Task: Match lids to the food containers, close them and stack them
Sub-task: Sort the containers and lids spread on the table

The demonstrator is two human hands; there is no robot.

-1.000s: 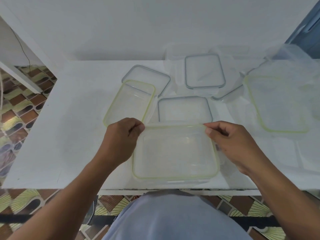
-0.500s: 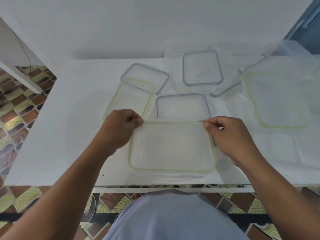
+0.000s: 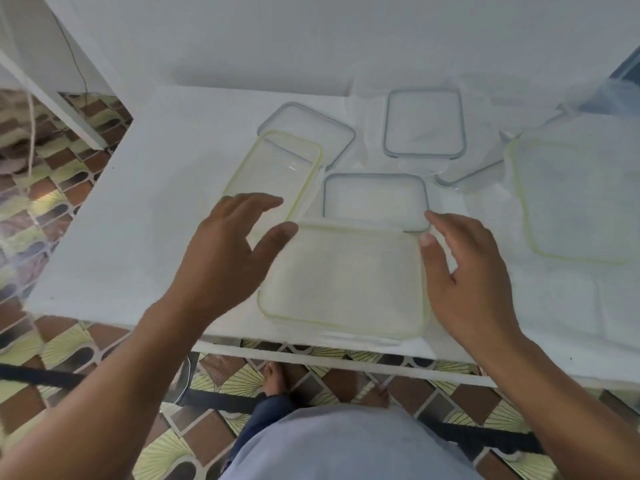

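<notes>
Left hand and right hand, spread wide and gripping nothing, flank the green-rimmed lid at lower centre, its long axis running across between them.

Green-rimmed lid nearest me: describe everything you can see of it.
The green-rimmed lid is a rounded rectangle of cloudy plastic with a yellow-green seal round its edge. It lies flat at the near edge of the white table, seemingly atop a clear container that barely shows. The left hand and right hand are open at its far corners, thumbs at its rim; contact is unclear.
</notes>
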